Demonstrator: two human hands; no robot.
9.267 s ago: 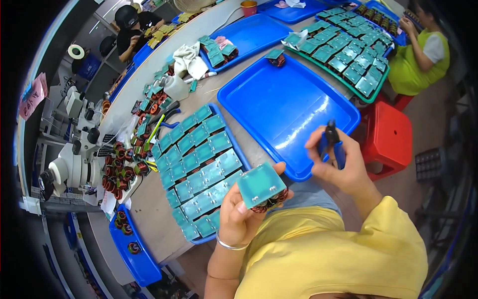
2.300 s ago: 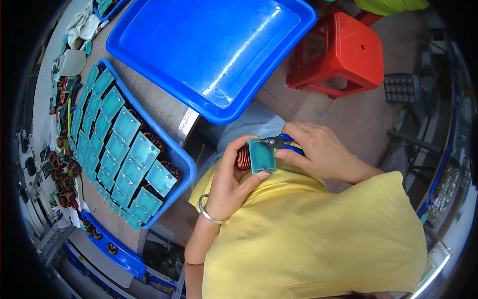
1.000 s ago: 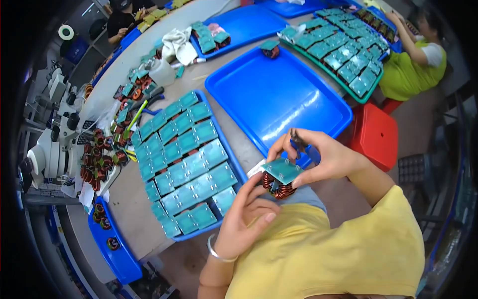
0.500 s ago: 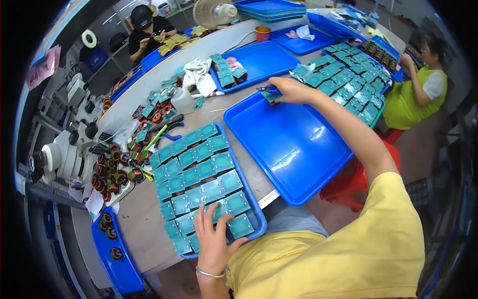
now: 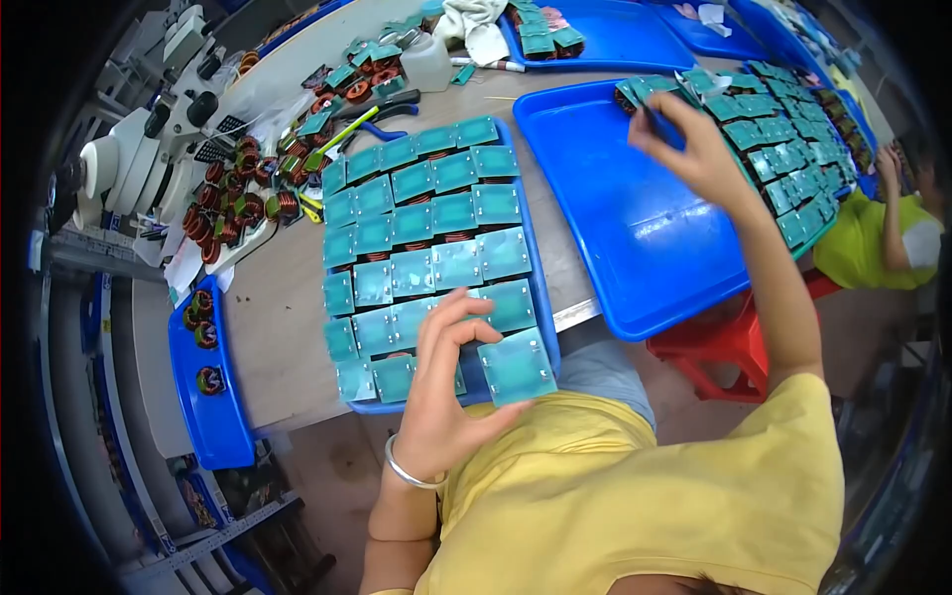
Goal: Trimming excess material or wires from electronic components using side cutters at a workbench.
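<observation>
The left hand [image 5: 438, 405], left of the large blue tray [image 5: 645, 243], clamps a green board [image 5: 518, 367] between thumb and fingers; over that tray's far part, the right hand [image 5: 699, 159] curls round a dark tool [image 5: 650, 120], mostly hidden.

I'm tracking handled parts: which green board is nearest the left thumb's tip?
The green board at the near right corner of the packed blue tray. It looks larger than the rest; the left hand has its thumbtip there.

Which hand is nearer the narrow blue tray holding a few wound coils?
Left. The left hand is right of the narrow blue tray, by a green board; the right hand is much farther right.
</observation>
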